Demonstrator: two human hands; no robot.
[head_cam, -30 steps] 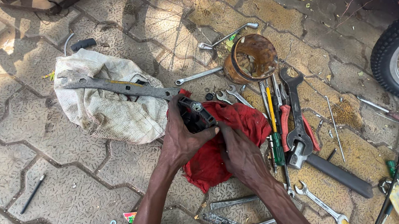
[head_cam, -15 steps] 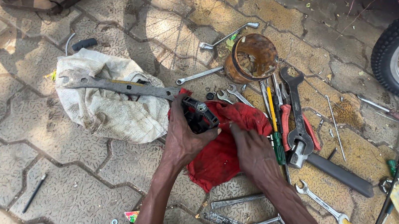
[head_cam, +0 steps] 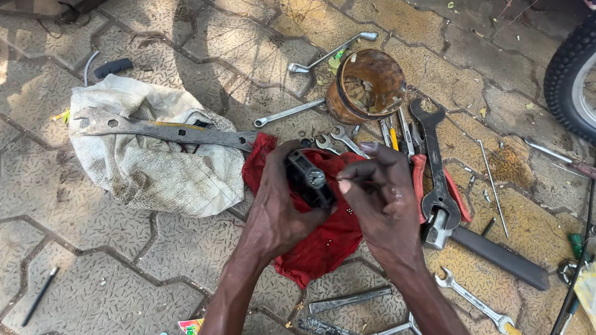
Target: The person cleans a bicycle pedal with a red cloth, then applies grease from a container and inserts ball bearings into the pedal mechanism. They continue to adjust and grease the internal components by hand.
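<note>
Lifting off the red cloth (head_cam: 322, 243), the black pedal (head_cam: 308, 177) now sits at frame centre, higher than a second ago when it lay low on the cloth. The left hand (head_cam: 277, 211) is clamped around its body; the right hand (head_cam: 380, 195), earlier flat on the cloth, has come up, its fingertips pinched near the pedal's axle end. That suggests close work on the axle. Tools (head_cam: 429, 167) crowd the right, a rusty can (head_cam: 367, 85) sits above, a sack (head_cam: 144, 159) lies upper left; bare paving (head_cam: 65, 291) lower left gives room.
</note>
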